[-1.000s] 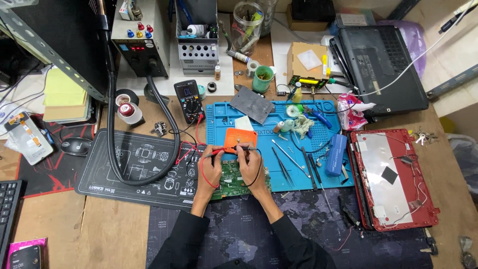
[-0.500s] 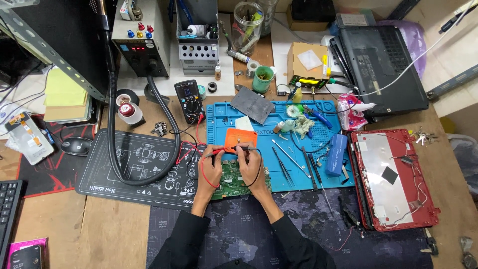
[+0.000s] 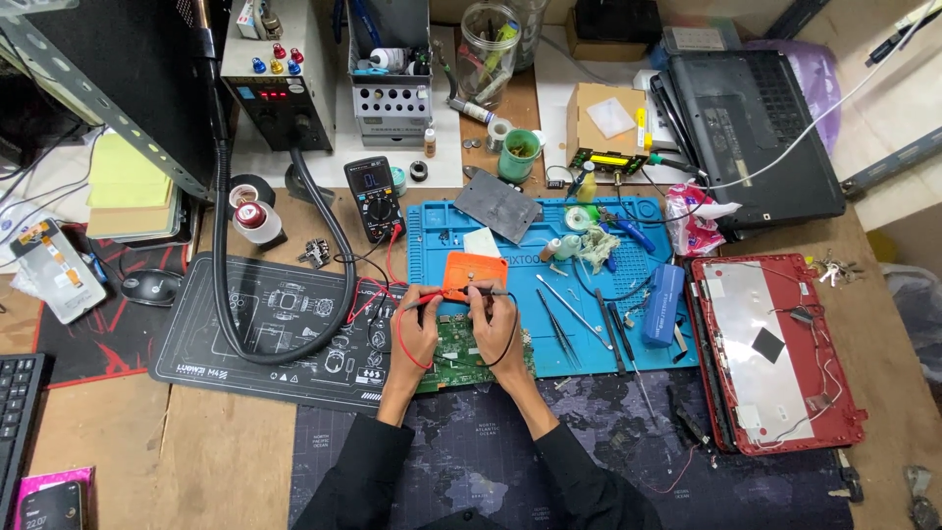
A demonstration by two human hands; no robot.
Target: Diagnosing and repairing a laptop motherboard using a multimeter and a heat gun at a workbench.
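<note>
At the middle of the desk we have a green circuit board lying half on the blue work mat and half on the black mat. Our left hand is closed around a red probe, and our right hand is closed around a black probe. Both probes point inward toward each other, over the board's far edge, just in front of an orange pad. We cannot tell whether the tips actually touch the board.

Red and black leads loop from our hands back to the multimeter, which stands up and to the left, well apart from the board. Its screen is too small to read.

As we judge it, the probing is under way: the board is laid bare, the meter is wired up, both probes are in hand. What remains, and how many points have been checked, the view does not show.

The board sits directly under our hands, partly hidden by them. Tweezers lie just to the right on the blue mat, untouched, and a red laptop lid lies further right.
</note>
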